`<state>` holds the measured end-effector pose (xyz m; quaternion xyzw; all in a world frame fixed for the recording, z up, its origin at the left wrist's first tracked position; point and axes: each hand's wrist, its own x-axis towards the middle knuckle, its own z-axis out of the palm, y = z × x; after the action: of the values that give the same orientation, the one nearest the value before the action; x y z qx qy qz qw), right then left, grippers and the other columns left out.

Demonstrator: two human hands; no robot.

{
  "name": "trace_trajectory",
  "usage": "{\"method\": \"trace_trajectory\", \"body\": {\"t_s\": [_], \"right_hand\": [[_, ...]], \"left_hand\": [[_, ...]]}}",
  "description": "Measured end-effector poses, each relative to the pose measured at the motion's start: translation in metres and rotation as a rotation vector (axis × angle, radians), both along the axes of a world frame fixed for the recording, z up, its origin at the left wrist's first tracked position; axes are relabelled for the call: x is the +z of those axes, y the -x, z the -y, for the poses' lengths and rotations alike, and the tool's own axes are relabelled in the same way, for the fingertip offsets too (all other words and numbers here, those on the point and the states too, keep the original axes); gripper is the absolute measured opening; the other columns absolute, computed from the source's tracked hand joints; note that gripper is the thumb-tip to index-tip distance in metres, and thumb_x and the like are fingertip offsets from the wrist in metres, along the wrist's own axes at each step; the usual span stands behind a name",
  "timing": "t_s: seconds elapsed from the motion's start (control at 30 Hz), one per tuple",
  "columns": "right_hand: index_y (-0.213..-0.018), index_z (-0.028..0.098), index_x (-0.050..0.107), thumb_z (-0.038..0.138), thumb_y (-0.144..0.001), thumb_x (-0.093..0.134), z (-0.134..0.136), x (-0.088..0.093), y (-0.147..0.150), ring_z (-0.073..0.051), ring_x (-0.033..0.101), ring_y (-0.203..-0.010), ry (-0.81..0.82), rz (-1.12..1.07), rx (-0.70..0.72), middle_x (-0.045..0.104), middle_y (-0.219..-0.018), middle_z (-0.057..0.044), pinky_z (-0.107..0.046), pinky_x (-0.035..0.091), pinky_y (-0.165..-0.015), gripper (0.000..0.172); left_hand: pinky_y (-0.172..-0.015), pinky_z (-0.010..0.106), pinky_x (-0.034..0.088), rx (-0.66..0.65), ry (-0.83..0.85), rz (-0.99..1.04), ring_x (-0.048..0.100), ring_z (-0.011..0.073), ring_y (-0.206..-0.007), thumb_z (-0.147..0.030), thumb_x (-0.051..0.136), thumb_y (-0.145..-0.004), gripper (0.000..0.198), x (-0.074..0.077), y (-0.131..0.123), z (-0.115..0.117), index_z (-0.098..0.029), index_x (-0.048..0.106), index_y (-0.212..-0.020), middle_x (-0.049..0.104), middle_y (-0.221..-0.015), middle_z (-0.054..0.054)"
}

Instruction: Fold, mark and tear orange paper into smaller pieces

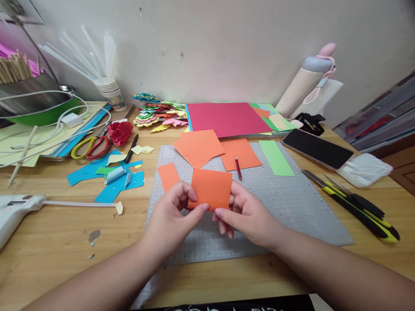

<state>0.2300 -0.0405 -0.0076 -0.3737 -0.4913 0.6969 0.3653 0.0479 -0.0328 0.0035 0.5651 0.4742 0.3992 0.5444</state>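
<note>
Both hands grip one orange paper square [212, 188] above the grey cutting mat [279, 211]. My left hand [177, 216] pinches its lower left part, thumb along the bottom edge. At the lower right, my right hand [248, 211] holds it between the thumb in front and fingers behind. The bottom edge looks slightly folded or curled under the thumbs. Behind it on the mat lie more orange sheets [202, 144], another orange square [246, 155] with a short red pencil [238, 167] on it, a small orange strip [167, 175] and a green strip [275, 157].
Scissors [90, 147], blue paper scraps [112, 190] and a glue gun [19, 211] lie on the left. At right are a phone [317, 149], a white case [368, 169] and a yellow-black utility knife [359, 211]. Stacked coloured paper [227, 119] and a bottle [301, 82] stand behind.
</note>
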Motion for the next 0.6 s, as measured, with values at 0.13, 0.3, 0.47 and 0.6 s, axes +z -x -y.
{"method": "trace_trajectory", "body": {"t_s": [0.13,0.3,0.47,0.6], "right_hand": [[-0.111,0.021,0.047,0.022,-0.086,0.059,-0.003,0.000,0.002,-0.007,0.057,-0.049,0.043,0.002,-0.001,0.061,-0.071,0.002,-0.018,0.043,-0.042,0.028],[-0.111,0.021,0.047,0.019,-0.083,0.060,-0.007,0.003,-0.002,-0.006,0.051,-0.042,0.161,-0.070,-0.015,0.061,-0.065,0.004,-0.016,0.037,-0.037,0.031],[-0.096,0.019,0.049,0.026,-0.083,0.062,-0.009,0.003,-0.004,-0.003,0.043,-0.037,0.403,-0.204,0.134,0.057,-0.062,0.004,-0.014,0.026,-0.032,0.019],[-0.113,0.026,0.048,0.045,-0.089,0.051,-0.007,0.010,-0.004,-0.007,0.047,-0.049,0.229,-0.128,-0.196,0.052,-0.079,0.002,-0.018,0.030,-0.035,0.030]], "left_hand": [[-0.060,0.024,0.042,-0.037,0.022,0.082,0.052,0.0097,-0.063,-0.025,0.058,-0.084,0.016,-0.003,0.001,0.000,-0.022,0.043,-0.089,0.053,-0.071,-0.005],[-0.078,0.034,0.042,-0.013,-0.394,-0.316,0.050,0.0169,-0.088,-0.025,0.060,-0.084,0.017,-0.004,0.006,0.002,-0.024,0.055,-0.100,0.052,-0.097,0.003],[-0.090,0.042,0.030,-0.102,-0.855,-0.637,0.049,0.0223,-0.105,-0.014,0.062,-0.082,0.017,0.005,0.012,0.001,-0.029,0.065,-0.091,0.060,-0.108,0.002],[-0.082,0.036,0.038,-0.065,-0.660,-0.354,0.056,0.0166,-0.084,-0.017,0.063,-0.081,0.007,0.012,0.013,0.001,-0.024,0.062,-0.081,0.065,-0.080,-0.002]]}}
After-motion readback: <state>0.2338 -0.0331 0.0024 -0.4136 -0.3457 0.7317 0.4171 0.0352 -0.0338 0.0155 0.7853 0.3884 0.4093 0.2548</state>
